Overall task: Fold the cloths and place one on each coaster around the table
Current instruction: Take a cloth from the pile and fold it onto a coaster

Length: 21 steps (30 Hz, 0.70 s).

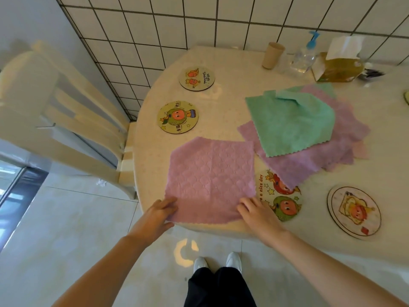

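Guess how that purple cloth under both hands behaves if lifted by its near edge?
The purple cloth is probably floppy: it lies thin and flat, so it should drape from the left hand and right hand. Likely light. Its quilted texture suggests it won't slip on the table.

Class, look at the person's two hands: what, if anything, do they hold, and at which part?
Both hands hold the purple cloth at its near edge: left hand at the left corner, right hand at the right corner.

Bare forearms, black trousers [218, 289], white shoes [200, 263].
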Tool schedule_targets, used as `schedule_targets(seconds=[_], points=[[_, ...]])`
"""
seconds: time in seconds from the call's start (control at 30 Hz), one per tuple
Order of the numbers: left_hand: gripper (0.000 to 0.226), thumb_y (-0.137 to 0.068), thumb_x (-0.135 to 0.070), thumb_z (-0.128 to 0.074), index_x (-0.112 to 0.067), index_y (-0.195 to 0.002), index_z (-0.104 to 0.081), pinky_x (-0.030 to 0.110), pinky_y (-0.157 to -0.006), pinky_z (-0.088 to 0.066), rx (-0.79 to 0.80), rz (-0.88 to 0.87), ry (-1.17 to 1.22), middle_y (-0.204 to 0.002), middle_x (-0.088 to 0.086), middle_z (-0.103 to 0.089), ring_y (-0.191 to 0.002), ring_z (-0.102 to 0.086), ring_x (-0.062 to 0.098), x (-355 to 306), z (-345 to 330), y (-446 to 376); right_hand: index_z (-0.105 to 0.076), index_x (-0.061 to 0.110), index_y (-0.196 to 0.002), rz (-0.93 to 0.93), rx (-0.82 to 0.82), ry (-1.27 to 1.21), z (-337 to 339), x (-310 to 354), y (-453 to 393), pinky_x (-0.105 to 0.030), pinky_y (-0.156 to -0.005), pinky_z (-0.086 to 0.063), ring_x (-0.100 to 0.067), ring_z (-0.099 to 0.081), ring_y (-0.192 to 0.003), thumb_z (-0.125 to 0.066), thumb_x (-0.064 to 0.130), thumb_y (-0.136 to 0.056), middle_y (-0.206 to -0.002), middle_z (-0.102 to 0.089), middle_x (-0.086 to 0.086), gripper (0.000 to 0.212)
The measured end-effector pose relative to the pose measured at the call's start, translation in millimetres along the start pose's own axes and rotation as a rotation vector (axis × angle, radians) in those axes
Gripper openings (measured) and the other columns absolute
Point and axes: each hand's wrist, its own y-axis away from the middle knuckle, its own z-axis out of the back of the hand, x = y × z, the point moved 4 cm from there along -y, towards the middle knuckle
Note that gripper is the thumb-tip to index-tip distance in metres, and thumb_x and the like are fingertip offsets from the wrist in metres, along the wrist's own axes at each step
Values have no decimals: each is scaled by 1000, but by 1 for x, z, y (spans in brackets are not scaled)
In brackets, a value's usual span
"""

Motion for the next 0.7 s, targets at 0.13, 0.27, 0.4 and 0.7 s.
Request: schedule_targets(seconds=[0.13,0.27,0.4,0.7], points=[[39,-79,-22,-75,-11,-116,-68,21,-103,-35,-62,40,114,-127,-5,-55,-116,-54,18,0,13,4,-57,13,-87,18,-115,24,18,-5,-4,-33,-63,-53,-22,-61,-73,-85,1,-37,-85,-63,-1,58],[46,-75,-26,-78,-17,-118,-64,16,-95,-37,-183,68,214,-111,-13,-52,-98,-49,8,-6,37,4,-48,13,-85,47,-307,-81,42,-10,3,-30,-61,-48,-21,-54,-68,-76,-3,-56,-78,-57,-2,44],[33,-78,-14,-75,-18,-110,-66,12,-84,-41,-118,-105,174,-97,-8,-59,-88,-52,9,-20,45,4,-56,15,-79,141,-252,-61,45,-20,27,-19,-61,-37,-13,-50,-68,-73,-5,-57,-77,-55,4,34],[6,-78,-29,-75,-31,-84,-75,22,-75,-48,131,142,380,-84,-8,-72,-79,-60,7,-19,44,-23,-60,20,-75,-242,0,-702,26,-48,42,-25,-57,-37,-17,-52,-63,-51,5,-86,-68,-57,1,20]])
